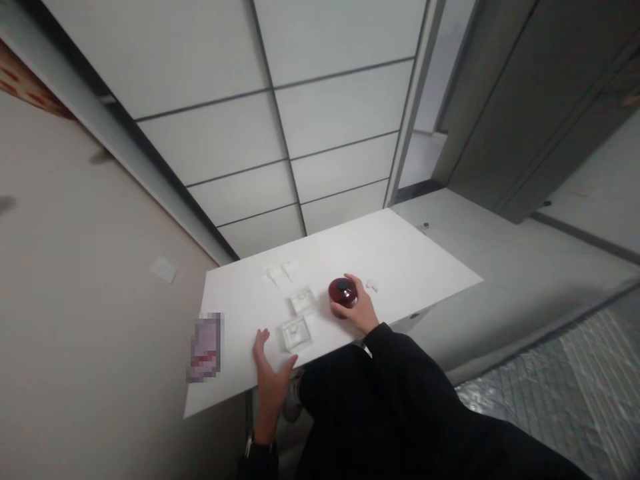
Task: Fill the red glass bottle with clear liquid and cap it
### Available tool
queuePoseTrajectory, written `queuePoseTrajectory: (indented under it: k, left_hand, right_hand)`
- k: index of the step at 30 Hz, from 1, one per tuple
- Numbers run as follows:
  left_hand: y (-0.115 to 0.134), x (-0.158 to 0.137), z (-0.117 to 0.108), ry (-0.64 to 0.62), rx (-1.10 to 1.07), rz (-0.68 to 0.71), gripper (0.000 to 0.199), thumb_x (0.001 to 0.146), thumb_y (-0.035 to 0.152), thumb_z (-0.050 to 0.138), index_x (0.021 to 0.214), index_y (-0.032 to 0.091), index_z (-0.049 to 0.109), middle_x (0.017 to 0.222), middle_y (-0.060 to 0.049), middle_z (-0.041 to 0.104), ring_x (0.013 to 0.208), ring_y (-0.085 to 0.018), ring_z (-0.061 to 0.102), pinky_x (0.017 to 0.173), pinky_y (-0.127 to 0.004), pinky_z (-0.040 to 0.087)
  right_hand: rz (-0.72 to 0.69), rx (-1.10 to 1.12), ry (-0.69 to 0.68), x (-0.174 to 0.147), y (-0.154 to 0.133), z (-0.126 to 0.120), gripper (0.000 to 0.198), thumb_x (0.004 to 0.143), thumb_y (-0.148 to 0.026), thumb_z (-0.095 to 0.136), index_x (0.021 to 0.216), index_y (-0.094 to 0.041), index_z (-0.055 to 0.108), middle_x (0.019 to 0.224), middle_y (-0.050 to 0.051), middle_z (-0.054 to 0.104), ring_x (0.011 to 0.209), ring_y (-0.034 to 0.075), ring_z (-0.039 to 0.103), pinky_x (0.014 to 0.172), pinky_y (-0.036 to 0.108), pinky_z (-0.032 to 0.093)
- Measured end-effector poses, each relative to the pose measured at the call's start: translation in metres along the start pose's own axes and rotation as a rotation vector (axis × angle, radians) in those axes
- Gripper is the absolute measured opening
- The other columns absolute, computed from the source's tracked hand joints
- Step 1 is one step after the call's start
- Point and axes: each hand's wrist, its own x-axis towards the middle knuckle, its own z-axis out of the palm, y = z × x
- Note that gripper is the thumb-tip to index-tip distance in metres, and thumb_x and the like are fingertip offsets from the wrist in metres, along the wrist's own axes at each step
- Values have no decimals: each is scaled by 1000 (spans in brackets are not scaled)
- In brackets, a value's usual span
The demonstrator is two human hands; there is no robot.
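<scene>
Dark red and glossy, a round jar (336, 294) sits near the middle of the frame, just below centre, on or just above the white worktop (415, 260); I cannot tell which. The right hand (365, 313) has its fingers curved round the jar's right side, thumb at the near edge, closed only as far as its girth allows. The shell looks stiff, probably smooth enough to slip and perhaps breakable; its weight is hard to judge. The widest part of the body seems the sound place to grip, rather than the black cap (343, 285). Lower and further left, the left hand (271, 380) holds nothing, fingers and thumb spread wide beside a clear box (299, 346).
</scene>
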Motion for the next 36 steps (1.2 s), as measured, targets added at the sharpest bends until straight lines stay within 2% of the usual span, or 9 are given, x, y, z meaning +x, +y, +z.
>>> queuePoseTrajectory:
  k: [3, 6, 9, 13, 17, 23, 27, 31, 36]
  left_hand:
    - [31, -21, -9, 52, 3, 56, 62, 98, 37, 66, 155, 25, 43, 154, -15, 52, 149, -34, 48, 127, -59, 37]
    - [82, -40, -16, -79, 9, 183, 41, 103, 31, 60, 144, 28, 58, 154, -12, 55, 147, -31, 52, 124, -56, 42]
    - [138, -47, -20, -235, -41, 289, 43, 105, 27, 57, 148, 30, 55, 159, -10, 52, 150, -28, 50, 124, -52, 43]
    - [184, -44, -18, -355, -103, 559, 50, 107, 19, 52, 156, 29, 49, 157, -12, 57, 146, -24, 53, 122, -47, 46]
    - [187, -41, -11, -344, -120, 713, 35, 108, 13, 48, 134, 25, 68, 127, -8, 74, 122, -20, 67, 106, -37, 57]
    - [178, -38, 0, -215, 38, 543, 17, 107, 28, 58, 111, 19, 72, 100, -7, 75, 90, -20, 72, 82, -32, 60]
    - [177, -32, 4, -382, 155, 395, 17, 101, 32, 66, 113, 21, 69, 88, -3, 72, 76, -20, 69, 72, -32, 55]
    - [174, -21, 13, -575, 234, 215, 17, 100, 29, 64, 115, 21, 68, 73, 3, 65, 66, -18, 66, 65, -28, 47]
    - [188, 4, 47, -620, 562, 198, 27, 105, 38, 56, 96, 19, 73, 77, -5, 74, 72, -21, 70, 63, -29, 40]
  right_hand:
    - [-30, -34, -18, -15, -12, -20, 85, 72, -55, 87, 142, -18, 58, 137, 18, 70, 125, 36, 70, 112, 56, 53]
    - [-183, -67, -58, -45, -36, -43, 85, 77, -54, 87, 148, -20, 54, 143, 18, 68, 133, 35, 66, 120, 58, 46]
    - [-358, -163, -151, -78, -64, -59, 92, 80, -54, 86, 156, -21, 46, 146, 19, 66, 144, 38, 58, 129, 67, 27]
    - [-500, -276, -229, -110, -91, -67, 85, 85, -56, 80, 155, -21, 47, 139, 20, 71, 154, 42, 44, 125, 75, 26]
    - [-555, -326, -217, -124, -96, -68, 83, 89, -55, 77, 156, -21, 44, 133, 18, 74, 147, 40, 54, 124, 74, 30]
    - [-565, -430, -166, -126, -90, -67, 84, 92, -50, 74, 163, -21, 37, 132, 17, 74, 118, 32, 74, 120, 65, 44]
    - [-535, -445, -174, -121, -83, -70, 84, 95, -52, 70, 164, -20, 35, 129, 17, 75, 114, 31, 74, 111, 59, 55]
    - [-524, -492, -169, -118, -72, -74, 77, 96, -55, 68, 159, -19, 42, 125, 16, 76, 111, 30, 74, 107, 55, 56]
    - [-498, -629, -32, -115, -56, -79, 58, 104, -46, 59, 153, -19, 49, 125, 16, 76, 114, 31, 73, 112, 55, 49]
